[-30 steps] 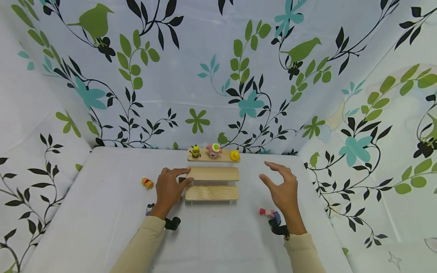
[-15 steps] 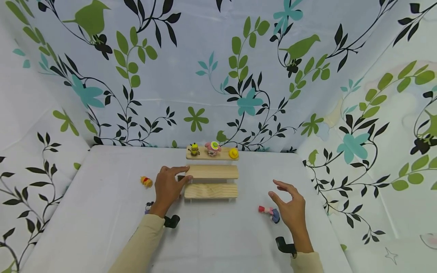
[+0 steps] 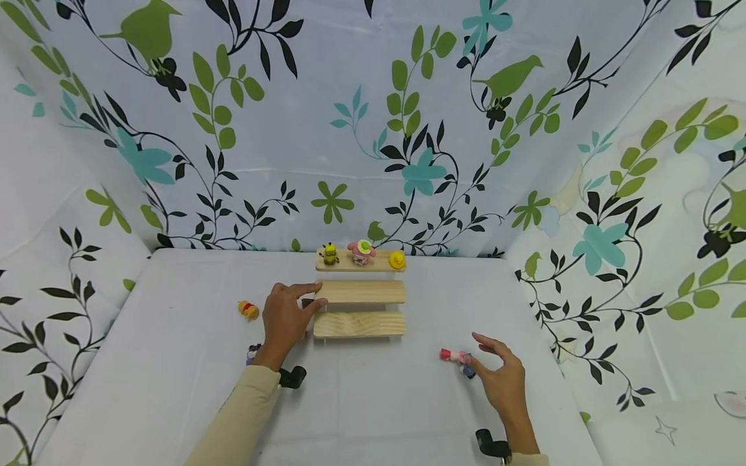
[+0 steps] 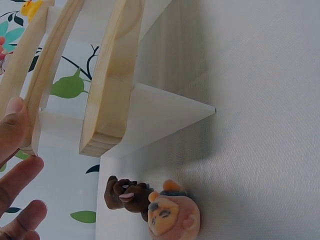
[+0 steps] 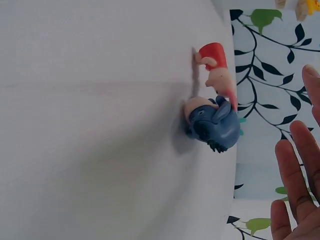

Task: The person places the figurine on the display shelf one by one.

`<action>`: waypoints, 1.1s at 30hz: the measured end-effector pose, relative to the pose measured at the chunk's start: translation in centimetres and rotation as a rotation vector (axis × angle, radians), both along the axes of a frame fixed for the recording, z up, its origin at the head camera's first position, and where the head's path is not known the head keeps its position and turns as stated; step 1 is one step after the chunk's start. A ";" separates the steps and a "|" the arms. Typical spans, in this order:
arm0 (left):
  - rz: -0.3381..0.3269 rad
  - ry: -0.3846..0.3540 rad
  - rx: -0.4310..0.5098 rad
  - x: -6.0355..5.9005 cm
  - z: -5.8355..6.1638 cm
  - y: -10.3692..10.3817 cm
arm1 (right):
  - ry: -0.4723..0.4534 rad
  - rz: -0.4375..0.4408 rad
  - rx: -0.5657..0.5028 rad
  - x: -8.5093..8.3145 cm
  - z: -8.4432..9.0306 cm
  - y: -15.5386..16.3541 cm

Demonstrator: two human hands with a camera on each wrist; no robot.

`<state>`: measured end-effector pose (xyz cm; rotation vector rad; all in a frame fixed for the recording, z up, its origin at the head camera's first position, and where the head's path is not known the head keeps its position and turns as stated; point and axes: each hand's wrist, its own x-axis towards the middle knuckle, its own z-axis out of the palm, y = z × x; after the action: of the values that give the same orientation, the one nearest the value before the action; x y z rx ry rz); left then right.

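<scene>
Right hand down beside the toys

Right hand [image 3: 502,378], fingers loose and open, has dropped to right of centre, just beside the blue figurine [image 5: 220,125] and red-and-pink figurine [image 5: 217,67]; both look within easy reach, neither gripped. Left hand [image 3: 283,318], left of centre, still pinches the end of the middle board [image 3: 364,291]. Small figurine [image 3: 253,353], lower left, half hidden behind that wrist; perhaps purplish, hard to identify.

Pale cloth [image 3: 280,129] hung behind the table [image 3: 175,362] and along both sides, printed with green birds [image 3: 148,29], blue flowers [image 3: 424,173] and dark leafy stems [image 3: 57,293]. I saw faint creases in the table's white cover [image 3: 373,401], under soft light.
</scene>
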<state>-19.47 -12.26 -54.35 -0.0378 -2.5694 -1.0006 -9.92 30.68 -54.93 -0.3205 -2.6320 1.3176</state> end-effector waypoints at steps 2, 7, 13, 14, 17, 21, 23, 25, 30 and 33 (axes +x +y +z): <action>0.000 0.003 0.001 -0.1 -0.1 -0.1 | -0.031 0.006 0.003 0.1 -0.3 0.3; -0.007 0.010 0.003 -0.1 -0.1 -0.1 | -0.070 0.032 0.022 0.2 -1.4 0.7; -0.005 0.009 -0.003 -0.2 -0.1 -0.1 | -0.078 0.047 0.114 0.3 -2.8 0.7; -0.005 0.008 -0.004 -0.1 -0.1 -0.1 | -0.075 0.048 0.130 0.3 -2.9 0.7; -0.005 0.005 -0.002 -0.1 0.0 -0.1 | -0.065 0.051 0.151 0.4 -3.3 0.7; -0.003 0.003 -0.001 0.0 0.0 0.0 | -0.082 0.054 0.156 0.5 -3.6 0.8; -0.001 0.006 -0.001 0.0 0.0 -0.1 | -0.098 0.053 0.155 0.5 -3.7 0.8; -0.001 0.009 -0.002 0.0 0.0 -0.1 | -0.112 0.043 0.149 0.4 -3.8 0.8; -0.002 0.009 -0.001 0.0 0.0 -0.1 | -0.107 -0.005 0.126 0.3 -3.7 0.6; -0.004 0.009 -0.001 0.1 0.1 -0.1 | -0.087 -0.035 0.110 0.4 -3.6 0.5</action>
<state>-19.40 -12.35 -54.29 -0.0477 -2.5629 -0.9980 -9.52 31.21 -58.49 -0.4143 -2.7441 1.1679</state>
